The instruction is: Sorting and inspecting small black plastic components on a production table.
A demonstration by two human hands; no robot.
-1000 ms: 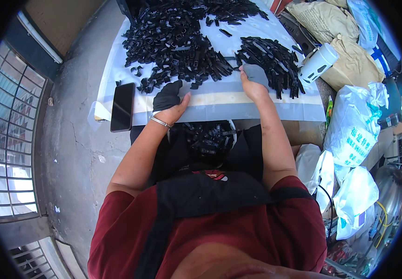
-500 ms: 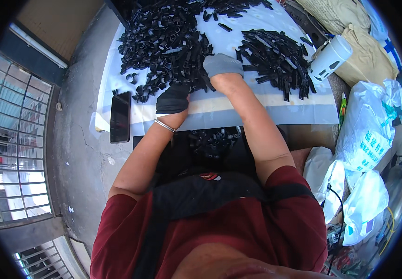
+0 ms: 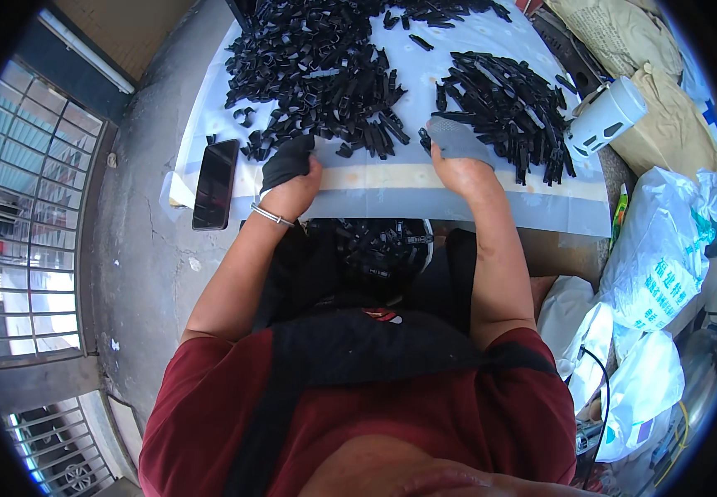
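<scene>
My left hand [image 3: 290,171], in a black fingerless glove, is over the table's near edge with its fingers curled; whatever lies in them is hidden. Just beyond it spreads a large heap of small curved black plastic pieces [image 3: 309,70]. My right hand [image 3: 460,156], in a grey glove, pinches a small black plastic piece [image 3: 425,139] at its fingertips. Close behind that hand lies a second pile of long, narrow black plastic strips [image 3: 508,91]. Below the table edge, between my legs, sits a container of black parts [image 3: 383,247].
A phone [image 3: 215,184] lies at the table's left edge. To the right stands a white cup [image 3: 607,118], beside brown paper sacks [image 3: 669,124] and stuffed white plastic bags [image 3: 657,248]. A pale cover [image 3: 367,199] lies over the table. Left is a barred window [image 3: 31,224].
My hands have come back from the heap toward the near edge and spread apart. The right one has moved to the right, and a small black piece now shows at its fingertips.
</scene>
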